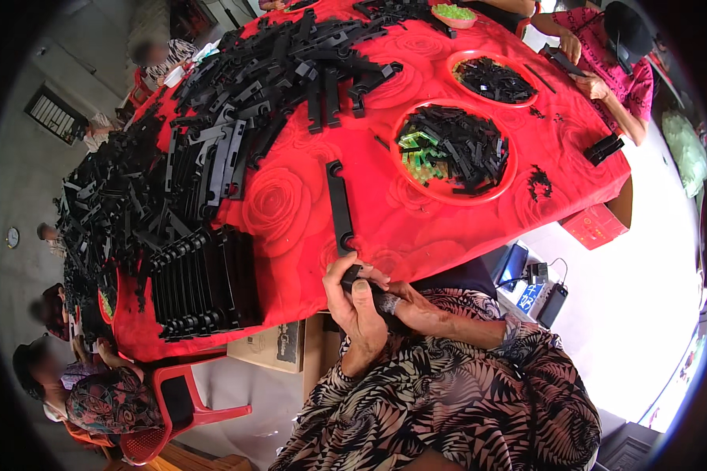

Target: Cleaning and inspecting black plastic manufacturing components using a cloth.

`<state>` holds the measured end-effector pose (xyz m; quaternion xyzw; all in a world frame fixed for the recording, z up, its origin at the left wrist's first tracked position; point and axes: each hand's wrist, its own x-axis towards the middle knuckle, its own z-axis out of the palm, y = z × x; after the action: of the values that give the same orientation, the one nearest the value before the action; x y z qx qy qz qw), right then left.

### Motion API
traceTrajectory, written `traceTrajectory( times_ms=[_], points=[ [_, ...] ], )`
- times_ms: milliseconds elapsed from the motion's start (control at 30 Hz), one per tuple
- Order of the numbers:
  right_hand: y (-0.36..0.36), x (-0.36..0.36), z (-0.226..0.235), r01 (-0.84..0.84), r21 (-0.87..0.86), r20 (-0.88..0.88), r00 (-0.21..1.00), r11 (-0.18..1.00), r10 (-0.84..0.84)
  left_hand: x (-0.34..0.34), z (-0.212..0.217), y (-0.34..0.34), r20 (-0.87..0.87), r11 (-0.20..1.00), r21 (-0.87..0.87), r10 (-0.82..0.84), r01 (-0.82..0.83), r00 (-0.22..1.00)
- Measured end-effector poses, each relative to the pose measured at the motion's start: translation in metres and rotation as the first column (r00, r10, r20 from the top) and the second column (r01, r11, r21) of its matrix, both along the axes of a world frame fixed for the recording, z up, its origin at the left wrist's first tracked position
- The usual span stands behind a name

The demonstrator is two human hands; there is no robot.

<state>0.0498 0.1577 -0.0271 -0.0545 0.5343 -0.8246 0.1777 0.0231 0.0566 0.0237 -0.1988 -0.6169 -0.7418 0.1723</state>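
Observation:
A long black plastic strip [340, 206] with rounded notches is in my hands, its far end pointing away over the red tablecloth [287, 259]. My left hand [357, 318] is closed around its near end, thumb up. Close on the right, my right hand [407, 304] has its fingers bent in at that same end; what they pinch is hidden. To the left, matching strips stand in a neat row [204, 286]. Beyond my hands, a red basin [457, 202] holds small black pieces and some clear green ones.
A big heap of black strips [243, 94] covers the table's left and far side. Another red basin [501, 105] sits farther off. At right, a person [617, 71] handles a black part. A red chair [188, 392], cardboard box [267, 345] and red carton [595, 226] are around the table.

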Motion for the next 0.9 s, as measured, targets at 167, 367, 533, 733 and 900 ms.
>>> traceTrajectory(
  times_ms=[167, 367, 533, 733, 900],
  points=[
    [-0.002, -0.001, 0.012, 0.150, 0.222, -0.102, 0.986, 0.963, -0.130, -0.004, 0.005, 0.000, 0.096, 0.998, 0.044, -0.040, 0.036, 0.995],
    [0.008, 0.001, 0.031, 0.003, 0.162, 0.071, 0.997, 0.987, -0.015, -0.003, 0.005, 0.000, 0.094, 0.996, 0.067, -0.064, 0.058, 0.993],
    [0.007, -0.001, 0.005, 0.039, 0.179, -0.006, 0.999, 0.983, -0.038, 0.000, 0.004, 0.004, 0.109, 0.997, 0.066, -0.052, 0.045, 0.993],
    [0.012, -0.002, 0.031, -0.039, 0.253, 0.187, 0.982, 0.967, -0.009, 0.000, 0.003, 0.005, 0.122, 0.998, 0.017, -0.055, 0.053, 0.991],
    [0.006, 0.001, 0.018, 0.059, 0.221, 0.145, 0.985, 0.974, -0.093, 0.002, 0.000, 0.007, 0.127, 0.997, -0.005, -0.074, 0.075, 0.989]
  ],
)
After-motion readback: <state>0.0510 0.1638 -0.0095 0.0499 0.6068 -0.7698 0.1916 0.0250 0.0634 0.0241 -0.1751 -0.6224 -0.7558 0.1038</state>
